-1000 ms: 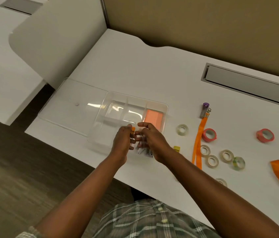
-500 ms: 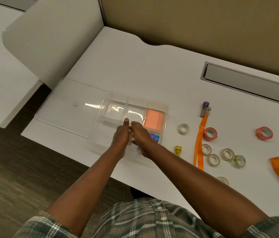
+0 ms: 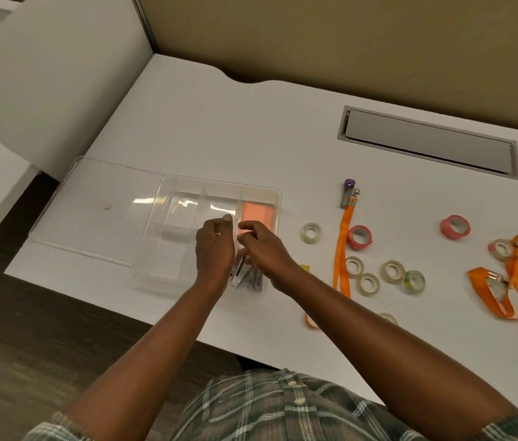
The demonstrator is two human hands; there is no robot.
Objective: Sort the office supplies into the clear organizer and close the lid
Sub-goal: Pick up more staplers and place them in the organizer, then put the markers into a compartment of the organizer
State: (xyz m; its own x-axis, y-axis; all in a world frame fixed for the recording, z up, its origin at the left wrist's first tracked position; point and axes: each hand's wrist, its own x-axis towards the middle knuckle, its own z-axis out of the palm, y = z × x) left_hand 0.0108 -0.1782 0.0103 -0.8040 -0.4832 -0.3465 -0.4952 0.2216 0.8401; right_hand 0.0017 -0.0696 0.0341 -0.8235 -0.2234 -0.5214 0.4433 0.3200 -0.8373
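Head camera, looking down: my left hand point(image 3: 214, 249) and right hand point(image 3: 262, 249) hover close together over the near right part of the clear organizer point(image 3: 187, 189), fingers curled inward. Whether either hand pinches anything I cannot tell; the fingertips face away and hide what lies between them. Below the knuckles, small pale and grey pieces point(image 3: 248, 276) sit in the near right compartment, too blurred to identify. An orange pad point(image 3: 257, 214) fills the far right compartment, its near edge covered by my right hand. The remaining compartments look bare through the glare. The organizer's clear lid point(image 3: 92, 211) lies flat on the tabletop point(image 3: 251, 128) just left of the box, its edge overlapping the organizer's left side.

Right of the organizer, a clear tape roll point(image 3: 311, 232) rests alone. Beyond it an orange lanyard point(image 3: 343, 246) runs toward me, a grey-and-purple item point(image 3: 346, 194) at its far end. A pink tape roll point(image 3: 359, 237) sits just beside the strap, and another pink roll point(image 3: 455, 226) lies well apart. Four small rolls point(image 3: 391, 270) cluster nearby. A second orange lanyard point(image 3: 505, 281) lies tangled over another roll at the frame's right edge. A yellow object point(image 3: 305, 267) peeks from behind my right wrist, mostly hidden.
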